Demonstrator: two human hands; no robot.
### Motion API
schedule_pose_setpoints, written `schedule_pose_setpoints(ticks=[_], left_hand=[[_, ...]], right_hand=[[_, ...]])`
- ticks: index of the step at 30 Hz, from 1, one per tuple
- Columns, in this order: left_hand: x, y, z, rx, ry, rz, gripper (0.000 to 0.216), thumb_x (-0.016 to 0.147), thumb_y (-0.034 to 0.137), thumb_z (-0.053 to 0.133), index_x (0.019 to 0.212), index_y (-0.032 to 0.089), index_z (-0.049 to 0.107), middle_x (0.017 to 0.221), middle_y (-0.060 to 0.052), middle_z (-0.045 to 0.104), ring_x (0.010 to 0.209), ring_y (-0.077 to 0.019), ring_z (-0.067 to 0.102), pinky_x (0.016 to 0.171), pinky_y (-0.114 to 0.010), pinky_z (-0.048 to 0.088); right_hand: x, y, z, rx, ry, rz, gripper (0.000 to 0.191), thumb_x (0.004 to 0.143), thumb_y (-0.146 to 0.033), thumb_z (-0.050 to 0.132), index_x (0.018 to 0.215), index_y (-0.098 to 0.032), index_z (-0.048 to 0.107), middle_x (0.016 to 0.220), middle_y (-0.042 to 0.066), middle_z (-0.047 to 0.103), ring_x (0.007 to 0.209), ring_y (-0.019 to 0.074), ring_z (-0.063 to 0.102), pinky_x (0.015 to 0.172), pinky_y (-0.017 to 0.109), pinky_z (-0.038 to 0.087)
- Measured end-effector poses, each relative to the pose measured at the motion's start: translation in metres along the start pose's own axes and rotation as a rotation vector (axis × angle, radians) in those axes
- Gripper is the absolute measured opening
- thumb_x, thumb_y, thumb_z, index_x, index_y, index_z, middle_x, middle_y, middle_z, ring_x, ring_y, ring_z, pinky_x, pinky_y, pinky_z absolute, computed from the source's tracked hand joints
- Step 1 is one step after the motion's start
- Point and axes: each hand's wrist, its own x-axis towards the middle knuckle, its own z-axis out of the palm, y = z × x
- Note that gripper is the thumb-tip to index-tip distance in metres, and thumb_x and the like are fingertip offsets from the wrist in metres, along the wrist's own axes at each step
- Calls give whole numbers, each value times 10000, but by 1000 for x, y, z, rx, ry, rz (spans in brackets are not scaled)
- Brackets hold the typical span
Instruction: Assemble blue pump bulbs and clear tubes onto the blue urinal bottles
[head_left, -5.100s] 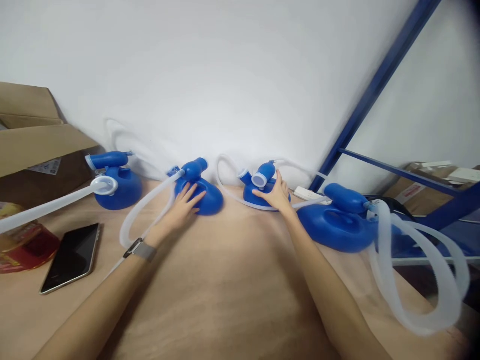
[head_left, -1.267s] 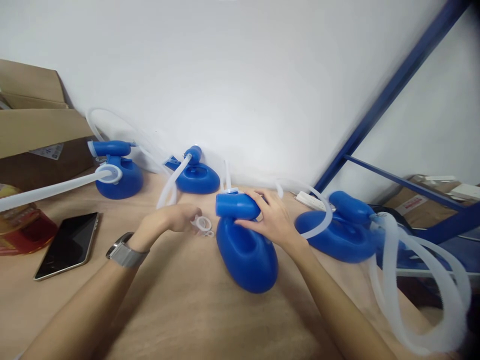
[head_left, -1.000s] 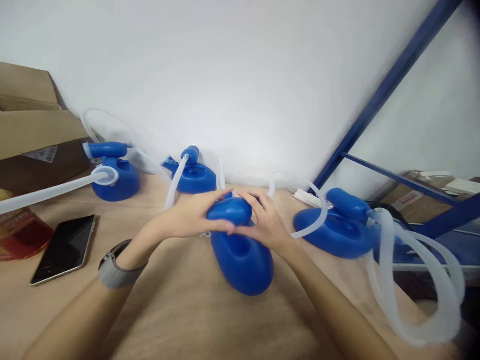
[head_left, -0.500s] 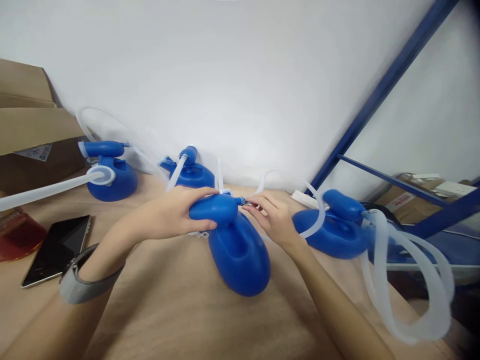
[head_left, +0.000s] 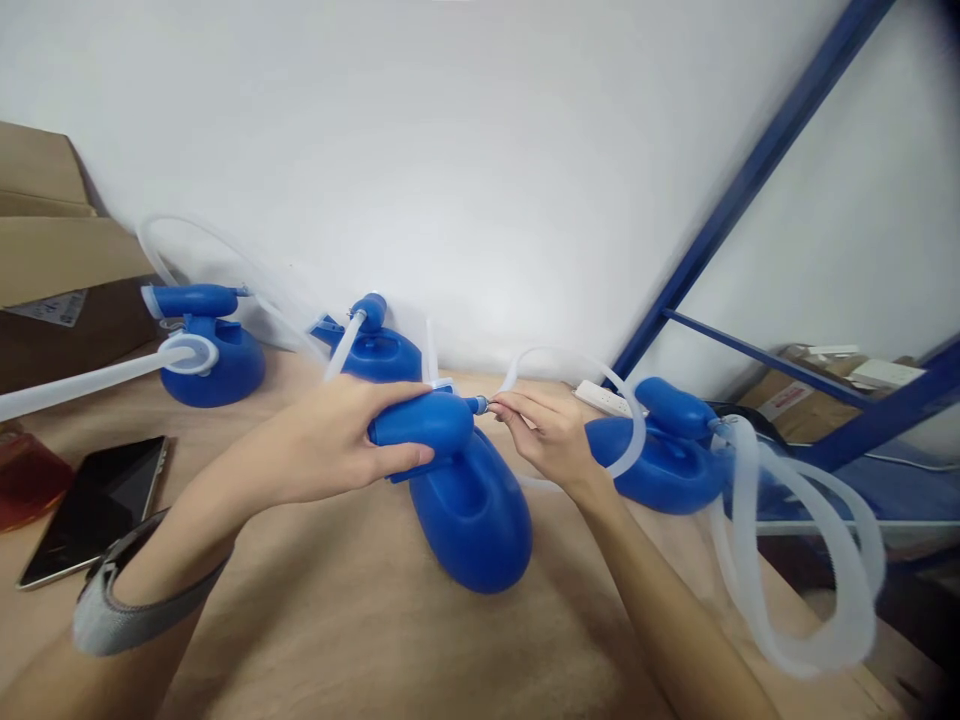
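Observation:
My left hand (head_left: 352, 440) wraps around the rounded blue neck piece (head_left: 431, 420) of a blue plastic urinal bottle (head_left: 476, 530), thumb in front and fingers behind. The bottle rests on the wooden table, its body slanting toward me. A narrow spout (head_left: 475, 405) with a pale blue end points right from the neck piece. At its tip, my right hand (head_left: 544, 430) is closed in a pinch on a small metal wire clip, mostly hidden by the fingertips. Behind my left hand stands another blue bottle (head_left: 379, 355) with a clear hose (head_left: 345, 345).
At the right, a blue bottle (head_left: 660, 470) carries a coiled clear hose (head_left: 855, 590). Another bottle (head_left: 217, 370) stands left, near cardboard boxes (head_left: 71, 260). A phone (head_left: 94, 510) and a reddish container (head_left: 30, 475) lie left. A white power strip (head_left: 600, 398) sits by the blue frame (head_left: 750, 180).
My right fingertips have closed more tightly at the spout's tip and cover more of the wire clip. The whole view has shifted slightly; my left hand keeps its hold on the bottle.

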Motion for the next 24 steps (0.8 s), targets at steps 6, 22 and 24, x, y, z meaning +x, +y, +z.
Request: schedule_pose_setpoints(ticks=[6, 22, 24], left_hand=[[-3, 22, 6, -9, 96, -72, 517, 920, 599, 638, 1269, 241, 772, 788, -11, 774, 670, -220, 688, 694, -322, 517], [-19, 32, -1, -162, 109, -24, 573, 891, 623, 663, 1342, 275, 727, 932, -21, 811, 806, -262, 732, 760, -370, 595], [-19, 30, -2, -164, 122, -31, 615, 869, 632, 692, 1373, 281, 710, 1031, -32, 812, 875, -274, 740, 807, -384, 605]], right_hand=[[-4, 1, -8, -154, 20, -106, 203, 981, -88, 652, 1090, -203, 778, 915, 65, 838, 783, 203, 791, 728, 300, 631], [7, -12, -27, 28, -330, 38, 614, 1030, -442, 625, 1590, -253, 457, 1451, 146, 674, 1358, 326, 626, 1191, 622, 454], [7, -12, -29, 156, -383, 77, 591, 1037, -458, 614, 1581, -279, 472, 1455, 128, 678, 1335, 299, 648, 1144, 553, 515]])
